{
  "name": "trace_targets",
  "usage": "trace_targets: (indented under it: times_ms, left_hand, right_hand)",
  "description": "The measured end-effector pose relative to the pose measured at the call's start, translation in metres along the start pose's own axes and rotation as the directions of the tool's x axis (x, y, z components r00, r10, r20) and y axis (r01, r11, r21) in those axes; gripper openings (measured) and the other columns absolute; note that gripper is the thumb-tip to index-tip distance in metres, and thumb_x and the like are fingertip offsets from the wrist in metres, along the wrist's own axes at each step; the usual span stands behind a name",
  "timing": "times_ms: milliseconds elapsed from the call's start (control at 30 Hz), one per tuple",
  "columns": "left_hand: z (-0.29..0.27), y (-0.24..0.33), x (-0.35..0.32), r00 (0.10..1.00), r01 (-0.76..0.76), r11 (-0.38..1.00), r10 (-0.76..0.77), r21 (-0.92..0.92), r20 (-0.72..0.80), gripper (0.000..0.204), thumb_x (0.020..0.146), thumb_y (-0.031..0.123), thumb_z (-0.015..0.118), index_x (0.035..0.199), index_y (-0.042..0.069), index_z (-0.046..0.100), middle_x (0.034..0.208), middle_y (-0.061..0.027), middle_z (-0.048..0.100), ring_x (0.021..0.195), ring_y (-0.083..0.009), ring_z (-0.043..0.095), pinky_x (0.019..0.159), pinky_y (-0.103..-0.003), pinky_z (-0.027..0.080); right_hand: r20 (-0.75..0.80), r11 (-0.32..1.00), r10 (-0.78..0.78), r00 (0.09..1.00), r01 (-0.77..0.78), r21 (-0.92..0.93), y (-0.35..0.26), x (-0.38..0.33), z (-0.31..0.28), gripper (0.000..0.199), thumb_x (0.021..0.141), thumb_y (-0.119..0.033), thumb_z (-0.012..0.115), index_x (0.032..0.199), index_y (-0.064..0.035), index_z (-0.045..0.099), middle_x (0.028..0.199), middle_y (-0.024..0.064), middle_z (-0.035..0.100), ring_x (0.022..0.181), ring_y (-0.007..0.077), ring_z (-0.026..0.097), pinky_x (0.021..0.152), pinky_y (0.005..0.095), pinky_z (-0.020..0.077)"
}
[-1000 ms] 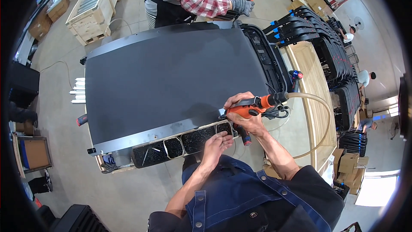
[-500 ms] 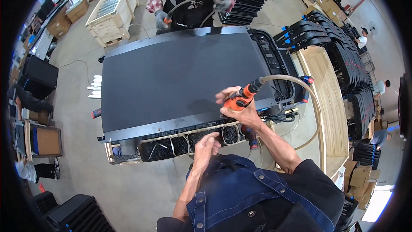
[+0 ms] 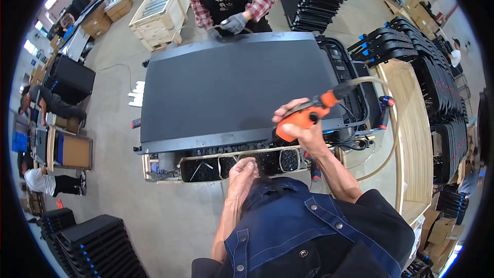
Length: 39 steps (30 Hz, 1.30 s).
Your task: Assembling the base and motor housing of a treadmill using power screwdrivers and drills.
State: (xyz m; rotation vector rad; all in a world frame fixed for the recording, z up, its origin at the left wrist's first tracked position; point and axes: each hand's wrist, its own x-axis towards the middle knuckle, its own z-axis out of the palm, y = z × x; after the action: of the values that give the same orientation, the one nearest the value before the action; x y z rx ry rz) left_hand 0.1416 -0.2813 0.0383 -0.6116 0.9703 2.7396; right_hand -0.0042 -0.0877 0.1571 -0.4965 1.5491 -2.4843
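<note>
My right hand (image 3: 307, 133) is wrapped round an orange pneumatic screwdriver (image 3: 293, 123), which lies tilted over the near edge of a long dark treadmill deck (image 3: 226, 90). The driver's tip points down toward the deck's grey side rail (image 3: 216, 140); whether it touches a screw cannot be made out. From its other end a hose (image 3: 395, 128) curves off to the right. Below the rail, my left hand (image 3: 242, 174) has its fingers drawn together beside the trays of small black screws (image 3: 267, 163). Anything inside those fingers is hidden.
Across the deck a co-worker's gloved hands (image 3: 234, 23) rest by the far rail. A wooden crate (image 3: 411, 139) stands close on my right, another crate (image 3: 162, 20) at the far left. Stacked black frames (image 3: 321, 0) rise behind the deck. A red-and-black power tool (image 3: 385, 112) hangs at the right.
My left hand has drawn its fingers in over the trays. The screwdriver now sits with its tip lower at the near rail. The co-worker's hands have come down to the far rail.
</note>
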Motion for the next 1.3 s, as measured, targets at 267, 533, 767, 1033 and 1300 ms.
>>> trace_targets:
  times_ms: [267, 533, 767, 1033, 1300]
  left_hand:
    - [-0.011, 0.017, -0.004, 0.995, 0.019, 0.981, 0.001, -0.191, 0.101, 0.026, 0.093, 0.019, 0.077, 0.110, 0.003, 0.068, 0.094, -0.0077, 0.067, 0.079, -0.0147, 0.060, 0.069, -0.027, 0.050]
    - [-0.043, 0.055, 0.001, 0.991, 0.037, 0.990, -0.019, -0.138, 0.129, 0.024, 0.092, 0.018, 0.078, 0.108, 0.002, 0.068, 0.092, -0.0082, 0.067, 0.078, -0.0147, 0.060, 0.069, -0.028, 0.050]
    - [-0.071, 0.104, -0.003, 0.991, -0.094, 0.978, 0.075, 0.184, 0.110, 0.019, 0.093, 0.014, 0.078, 0.102, -0.001, 0.071, 0.091, -0.0060, 0.067, 0.077, -0.0133, 0.060, 0.070, -0.027, 0.049]
    - [-0.094, 0.150, 0.003, 0.985, -0.160, 0.785, 0.084, 0.598, 0.152, 0.023, 0.093, 0.018, 0.076, 0.105, -0.002, 0.073, 0.085, -0.0044, 0.066, 0.080, -0.0118, 0.062, 0.073, -0.027, 0.049]
    - [-0.101, 0.166, 0.024, 0.913, -0.400, 0.634, 0.207, 0.662, 0.353, 0.012, 0.090, 0.007, 0.075, 0.097, -0.001, 0.074, 0.083, -0.0082, 0.068, 0.076, -0.0175, 0.065, 0.072, -0.032, 0.051]
  right_hand:
    - [-0.085, 0.932, 0.038, 0.996, -0.005, 0.362, 0.012, -0.010, 0.028, 0.043, 0.083, -0.005, 0.071, 0.122, -0.0089, 0.053, 0.113, 0.0127, 0.065, 0.101, 0.0270, 0.069, 0.101, 0.0506, 0.0537]
    - [-0.221, 0.907, 0.096, 0.970, 0.006, 0.421, 0.043, -0.008, 0.061, 0.045, 0.085, -0.009, 0.074, 0.125, -0.0103, 0.053, 0.113, 0.0112, 0.065, 0.100, 0.0255, 0.070, 0.102, 0.0518, 0.0536]
    - [-0.308, 0.945, 0.093, 0.947, 0.014, 0.327, 0.067, -0.003, 0.107, 0.046, 0.085, -0.009, 0.075, 0.125, -0.0107, 0.053, 0.114, 0.0107, 0.064, 0.101, 0.0254, 0.069, 0.101, 0.0523, 0.0535]
    - [-0.418, 0.986, 0.048, 0.907, 0.024, 0.166, 0.084, -0.004, 0.148, 0.046, 0.086, -0.010, 0.073, 0.126, -0.0098, 0.050, 0.113, 0.0119, 0.064, 0.101, 0.0249, 0.068, 0.099, 0.0513, 0.0542]
    - [-0.437, 0.999, -0.009, 0.899, -0.010, -0.041, 0.080, 0.002, 0.189, 0.050, 0.084, -0.010, 0.075, 0.126, -0.0123, 0.048, 0.113, 0.0116, 0.062, 0.102, 0.0252, 0.066, 0.100, 0.0494, 0.0527]
